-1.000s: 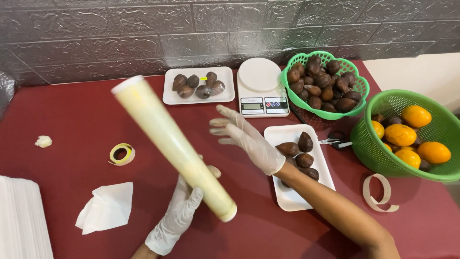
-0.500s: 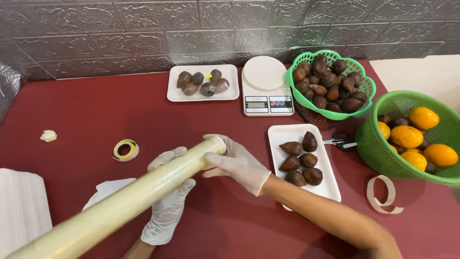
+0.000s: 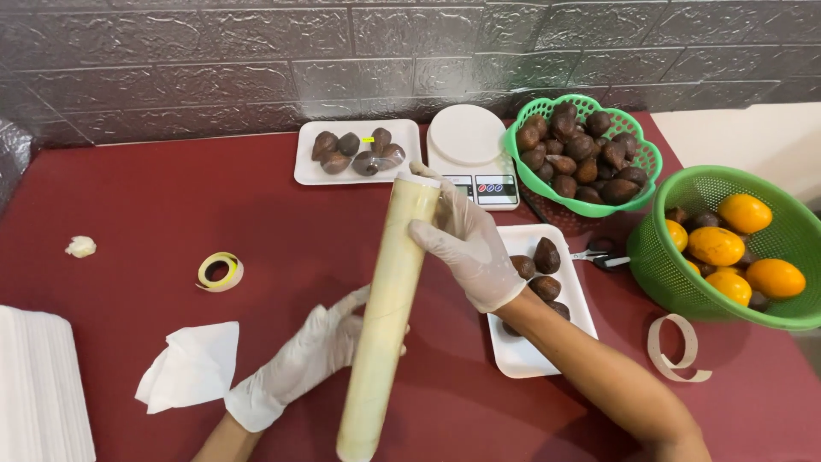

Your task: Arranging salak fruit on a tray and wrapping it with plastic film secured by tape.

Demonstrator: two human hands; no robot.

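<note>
Roll: A long, pale roll of clear wrap (image 3: 389,316) is seen held nearly upright over the red tabletop (image 3: 154,197), its top end toward 12 o'clock and its lower end at 6 o'clock near the frame's bottom edge.
Right hand: The gloved right hand (image 3: 466,244) is closed around the roll's upper end, with the fingers wrapped over the top rim.
Left hand: The gloved left hand (image 3: 321,346) is pressed against the roll's middle from the 9 o'clock side, with fingers loosely curled about it; how fully it is closed cannot be told, as the roll hides the fingertips.
Front tray: A white foam tray (image 3: 534,355) of dark brown scaly fruit is seen at 3 o'clock of the roll, partly hidden by the right forearm and not yet covered.
Far tray: A second white tray (image 3: 308,167) at 11 o'clock appears already covered with film and tagged with a small yellow sticker.
Progress: One tray is judged finished and one left open; no film is seen pulled from the roll.
Surroundings: A white kitchen scale (image 3: 469,141) is set at 12 o'clock, a green basket of brown fruit (image 3: 650,158) at 1 o'clock, a green basket of oranges (image 3: 800,227) at 3 o'clock, and a tape roll (image 3: 220,272) and tissue (image 3: 192,368) at 9 o'clock.
</note>
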